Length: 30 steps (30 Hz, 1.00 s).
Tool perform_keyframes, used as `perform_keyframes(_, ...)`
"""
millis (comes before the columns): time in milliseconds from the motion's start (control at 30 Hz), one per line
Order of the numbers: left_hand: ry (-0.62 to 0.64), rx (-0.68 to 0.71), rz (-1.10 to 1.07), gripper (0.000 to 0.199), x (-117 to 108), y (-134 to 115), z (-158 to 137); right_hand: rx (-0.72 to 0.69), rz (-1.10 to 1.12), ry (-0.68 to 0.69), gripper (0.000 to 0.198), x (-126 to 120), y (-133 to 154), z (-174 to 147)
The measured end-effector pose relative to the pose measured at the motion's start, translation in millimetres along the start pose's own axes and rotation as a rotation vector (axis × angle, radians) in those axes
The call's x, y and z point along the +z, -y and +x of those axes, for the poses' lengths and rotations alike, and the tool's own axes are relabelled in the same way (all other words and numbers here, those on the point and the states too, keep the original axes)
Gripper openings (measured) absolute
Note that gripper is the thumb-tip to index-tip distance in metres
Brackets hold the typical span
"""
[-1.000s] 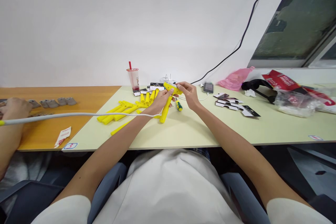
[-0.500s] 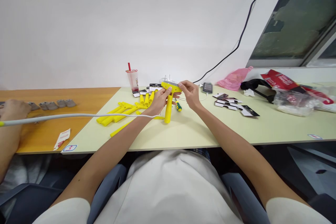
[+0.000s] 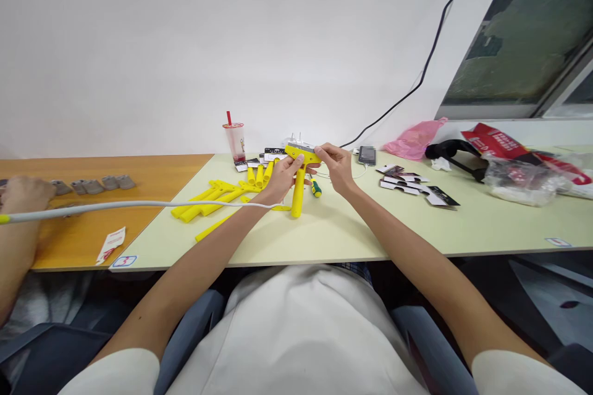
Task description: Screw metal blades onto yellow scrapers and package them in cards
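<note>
A yellow T-shaped scraper (image 3: 298,194) with a grey blade strip along its head is held up over the table, handle pointing down. My left hand (image 3: 281,179) is closed around its head, thumb on the front face near the handle. My right hand (image 3: 337,166) pinches the right end of the head by the grey strip; its fingertips are partly hidden. Just behind the handle lies a screwdriver (image 3: 315,187) with a green and yellow grip. Several more yellow scrapers (image 3: 204,202) lie to the left of my left hand, some with black and white cards on them.
Black and white cards (image 3: 417,185) lie to the right, near a phone (image 3: 367,155) on a cable. A cup with a straw (image 3: 235,143) stands by the wall. Plastic bags (image 3: 523,179) sit far right. A grey cable (image 3: 139,204) crosses in front; another person's hand (image 3: 28,193) is at left.
Both hands keep nearly the same grip on the scraper. The whole view has shifted very slightly; nothing was picked up or let go.
</note>
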<state>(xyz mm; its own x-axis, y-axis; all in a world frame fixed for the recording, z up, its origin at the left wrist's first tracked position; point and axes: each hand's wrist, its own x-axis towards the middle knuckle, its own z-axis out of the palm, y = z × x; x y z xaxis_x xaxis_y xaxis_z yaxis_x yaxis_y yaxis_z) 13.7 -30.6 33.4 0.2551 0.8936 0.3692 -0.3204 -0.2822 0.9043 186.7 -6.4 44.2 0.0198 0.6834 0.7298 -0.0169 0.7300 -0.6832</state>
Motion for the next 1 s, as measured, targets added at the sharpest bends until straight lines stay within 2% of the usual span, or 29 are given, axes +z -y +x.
perform_keyframes(167,0.017,-0.009,0.014,0.038,1,5,0,0.037,0.009,0.053,0.058,1,0,-1)
perform_keyframes(300,-0.013,-0.017,0.009,0.038,2,4,0,0.033,0.0,0.035,0.057,2,-2,-1)
perform_keyframes(567,-0.056,-0.015,-0.021,0.04,4,-2,-2,0.021,0.026,0.053,0.043,0,-4,1)
perform_keyframes(733,-0.076,-0.015,-0.024,0.043,6,-5,-3,0.012,0.022,0.046,0.044,-3,-3,4)
perform_keyframes(867,-0.094,-0.014,-0.002,0.041,3,-3,-1,-0.018,-0.065,0.162,0.047,-12,-1,12)
perform_keyframes(1000,-0.06,-0.03,0.041,0.037,-2,0,1,-0.047,-0.133,0.299,0.045,-18,7,21)
